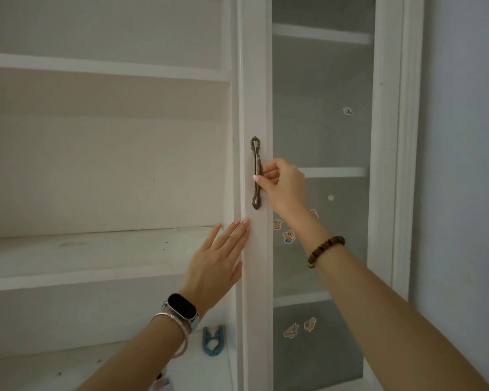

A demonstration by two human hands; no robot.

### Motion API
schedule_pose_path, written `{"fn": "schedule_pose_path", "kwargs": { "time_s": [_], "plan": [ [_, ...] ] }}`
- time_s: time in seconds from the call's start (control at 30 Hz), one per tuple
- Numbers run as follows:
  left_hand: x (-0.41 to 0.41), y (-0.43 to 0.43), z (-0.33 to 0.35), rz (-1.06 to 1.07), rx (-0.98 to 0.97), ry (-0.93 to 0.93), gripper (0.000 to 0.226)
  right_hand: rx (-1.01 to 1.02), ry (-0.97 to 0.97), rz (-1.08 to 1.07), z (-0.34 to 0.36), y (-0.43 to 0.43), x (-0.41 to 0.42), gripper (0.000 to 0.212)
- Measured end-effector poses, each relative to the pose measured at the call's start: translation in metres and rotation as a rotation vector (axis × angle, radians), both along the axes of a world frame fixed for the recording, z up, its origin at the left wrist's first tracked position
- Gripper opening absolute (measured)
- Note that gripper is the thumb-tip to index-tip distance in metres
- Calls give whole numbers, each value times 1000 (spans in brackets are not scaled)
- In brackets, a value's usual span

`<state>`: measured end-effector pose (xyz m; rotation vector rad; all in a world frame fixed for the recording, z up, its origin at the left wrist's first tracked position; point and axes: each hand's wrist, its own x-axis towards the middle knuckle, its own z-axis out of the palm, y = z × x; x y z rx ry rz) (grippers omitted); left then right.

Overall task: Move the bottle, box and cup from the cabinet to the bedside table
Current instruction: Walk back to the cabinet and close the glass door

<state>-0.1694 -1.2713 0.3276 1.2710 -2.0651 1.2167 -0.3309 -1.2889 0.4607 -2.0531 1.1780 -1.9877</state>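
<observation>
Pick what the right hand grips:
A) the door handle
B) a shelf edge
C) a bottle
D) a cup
A: the right hand pinches the bronze handle on the door, while the left hand lies flat against the door's edge.

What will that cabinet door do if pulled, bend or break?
The door probably swings as one stiff piece: its frame looks like painted wood. Its pane looks like glass, so slamming might crack it. The metal handle, gripped by the right hand, looks rigid.
</observation>
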Motion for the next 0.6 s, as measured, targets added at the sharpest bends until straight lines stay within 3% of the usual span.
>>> {"fn": "schedule_pose_path", "kwargs": {
  "time_s": [0.6],
  "plan": [
    [-8, 8, 11, 142, 98, 15, 71, 30, -46, 5, 0, -5, 8, 14]
  ]
}}
